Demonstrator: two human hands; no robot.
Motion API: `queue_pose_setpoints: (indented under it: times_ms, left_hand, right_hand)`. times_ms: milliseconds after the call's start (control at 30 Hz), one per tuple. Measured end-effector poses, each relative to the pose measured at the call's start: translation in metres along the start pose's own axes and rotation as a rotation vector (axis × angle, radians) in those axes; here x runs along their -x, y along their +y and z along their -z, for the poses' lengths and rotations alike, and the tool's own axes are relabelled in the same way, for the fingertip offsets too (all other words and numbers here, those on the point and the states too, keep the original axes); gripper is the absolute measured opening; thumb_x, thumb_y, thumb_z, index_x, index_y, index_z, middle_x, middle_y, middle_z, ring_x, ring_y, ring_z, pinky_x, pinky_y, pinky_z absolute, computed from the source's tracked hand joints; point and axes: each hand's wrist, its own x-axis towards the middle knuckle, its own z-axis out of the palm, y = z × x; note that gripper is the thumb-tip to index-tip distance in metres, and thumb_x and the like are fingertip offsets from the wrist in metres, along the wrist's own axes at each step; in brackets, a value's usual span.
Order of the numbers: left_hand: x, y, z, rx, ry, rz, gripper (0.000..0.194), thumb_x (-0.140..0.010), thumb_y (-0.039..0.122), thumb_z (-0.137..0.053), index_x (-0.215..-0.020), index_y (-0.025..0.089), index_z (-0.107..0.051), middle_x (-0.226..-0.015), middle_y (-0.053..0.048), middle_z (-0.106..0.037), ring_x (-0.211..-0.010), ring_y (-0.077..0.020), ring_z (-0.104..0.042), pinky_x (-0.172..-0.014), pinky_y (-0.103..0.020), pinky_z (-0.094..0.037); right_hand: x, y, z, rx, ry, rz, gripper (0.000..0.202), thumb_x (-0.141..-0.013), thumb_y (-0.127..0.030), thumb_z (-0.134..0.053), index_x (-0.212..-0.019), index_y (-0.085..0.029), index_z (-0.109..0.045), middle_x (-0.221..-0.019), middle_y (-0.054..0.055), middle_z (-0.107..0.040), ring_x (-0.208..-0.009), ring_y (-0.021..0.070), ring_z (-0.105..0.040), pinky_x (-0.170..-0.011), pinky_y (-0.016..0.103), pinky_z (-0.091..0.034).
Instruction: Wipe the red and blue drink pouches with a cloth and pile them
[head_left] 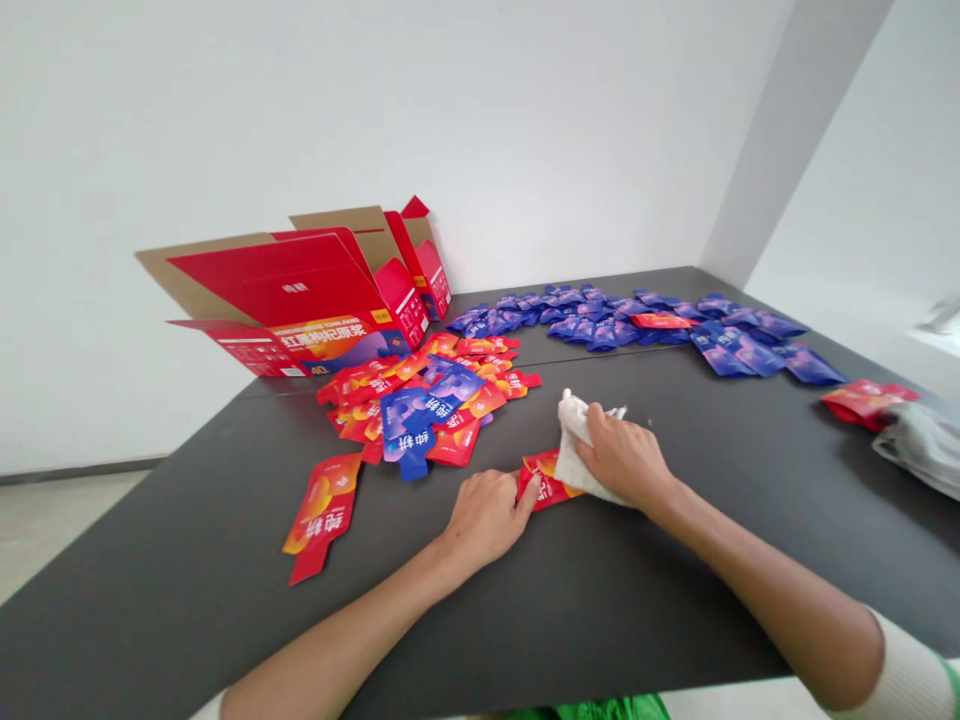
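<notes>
On the dark table (465, 640) lies a red and orange pouch (545, 483). My left hand (489, 512) grips its left end, thumb on top. A white cloth (576, 440) is bunched in my right hand (628, 455) and rests over the pouch's right part, hiding it. Left of my left hand, a single red pouch (324, 505) lies flat. Beyond it is a heap of red pouches (367, 390) with several blue pouches (431, 408) on top.
Open red cartons (330, 290) stand at the back left. Many blue pouches (600, 320) spread along the back, one red pouch (664, 320) among them. At the right edge lie red pouches (862, 402) beside a grey plastic bag (926, 445). A white wall (525, 130) rises behind.
</notes>
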Motion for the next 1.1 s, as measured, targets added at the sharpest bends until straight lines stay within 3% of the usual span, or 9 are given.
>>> queue_pose_setpoints:
  times_ms: [133, 233, 333, 533, 733, 900, 1033, 1100]
  left_hand:
    - [-0.001, -0.006, 0.002, 0.095, 0.022, 0.059, 0.068, -0.091, 0.050, -0.010, -0.065, 0.015, -0.062, -0.072, -0.010, -0.067, -0.073, -0.0190, -0.063, -0.065, -0.026, -0.039]
    - [-0.003, -0.008, 0.001, 0.070, 0.025, 0.096, 0.065, -0.092, 0.048, -0.012, -0.069, 0.015, -0.063, -0.076, -0.010, -0.067, -0.077, -0.0196, -0.062, -0.068, -0.026, -0.040]
    - [-0.004, -0.006, 0.000, -0.006, -0.001, 0.080, 0.061, -0.091, 0.048, -0.016, -0.074, 0.015, -0.064, -0.080, -0.012, -0.068, -0.079, -0.0217, -0.063, -0.068, -0.029, -0.040]
    - [-0.004, 0.000, 0.002, -0.057, -0.042, 0.001, 0.049, -0.092, 0.039, -0.021, -0.088, 0.018, -0.065, -0.085, -0.011, -0.068, -0.081, -0.0231, -0.064, -0.068, -0.031, -0.042]
    - [-0.004, 0.004, 0.004, -0.075, -0.039, 0.038, 0.059, -0.092, 0.045, -0.017, -0.083, 0.014, -0.066, -0.084, -0.013, -0.067, -0.082, -0.0241, -0.063, -0.071, -0.032, -0.042]
    - [-0.005, 0.002, 0.001, -0.076, -0.028, -0.027, 0.054, -0.093, 0.042, -0.017, -0.091, 0.018, -0.066, -0.083, -0.012, -0.068, -0.078, -0.0238, -0.064, -0.069, -0.032, -0.042]
    - [-0.005, 0.002, 0.001, -0.085, -0.023, -0.017, 0.060, -0.092, 0.047, -0.015, -0.089, 0.015, -0.066, -0.085, -0.013, -0.067, -0.081, -0.0244, -0.063, -0.071, -0.033, -0.042]
    - [-0.003, 0.003, 0.002, -0.071, -0.027, -0.017, 0.061, -0.092, 0.048, -0.015, -0.089, 0.014, -0.066, -0.085, -0.013, -0.067, -0.082, -0.0244, -0.062, -0.073, -0.033, -0.042]
  right_hand:
    - [-0.014, 0.029, -0.005, -0.037, -0.031, -0.118, 0.027, -0.087, -0.039, -0.036, -0.098, -0.016, -0.041, -0.088, 0.009, -0.062, -0.078, 0.0234, -0.062, -0.062, 0.029, -0.042]
    - [-0.015, 0.032, -0.003, -0.043, -0.029, -0.133, 0.027, -0.087, -0.039, -0.037, -0.099, -0.016, -0.041, -0.090, 0.010, -0.062, -0.079, 0.0228, -0.062, -0.063, 0.028, -0.041]
    - [-0.007, 0.015, 0.000, -0.053, 0.000, -0.095, 0.027, -0.088, -0.040, -0.036, -0.100, -0.016, -0.040, -0.088, 0.010, -0.062, -0.079, 0.0216, -0.062, -0.063, 0.027, -0.040]
    - [0.015, -0.033, 0.000, -0.136, 0.047, 0.242, 0.021, -0.086, -0.035, -0.039, -0.098, -0.018, -0.038, -0.090, 0.008, -0.061, -0.080, 0.0198, -0.061, -0.062, 0.024, -0.039]
    - [0.003, -0.015, 0.003, 0.009, 0.005, -0.036, 0.022, -0.086, -0.033, -0.038, -0.099, -0.016, -0.040, -0.087, 0.010, -0.061, -0.078, 0.0225, -0.062, -0.063, 0.027, -0.041]
    - [0.008, -0.015, 0.006, -0.026, -0.027, 0.209, 0.026, -0.086, -0.036, -0.038, -0.104, -0.017, -0.039, -0.091, 0.009, -0.061, -0.081, 0.0217, -0.061, -0.064, 0.026, -0.041]
    - [0.008, -0.011, 0.006, 0.031, -0.046, 0.003, 0.025, -0.086, -0.035, -0.038, -0.101, -0.016, -0.041, -0.086, 0.011, -0.062, -0.077, 0.0240, -0.061, -0.062, 0.027, -0.039]
    - [0.009, -0.009, 0.005, 0.048, -0.045, 0.012, 0.027, -0.087, -0.037, -0.037, -0.101, -0.015, -0.041, -0.086, 0.012, -0.062, -0.076, 0.0237, -0.061, -0.061, 0.027, -0.038]
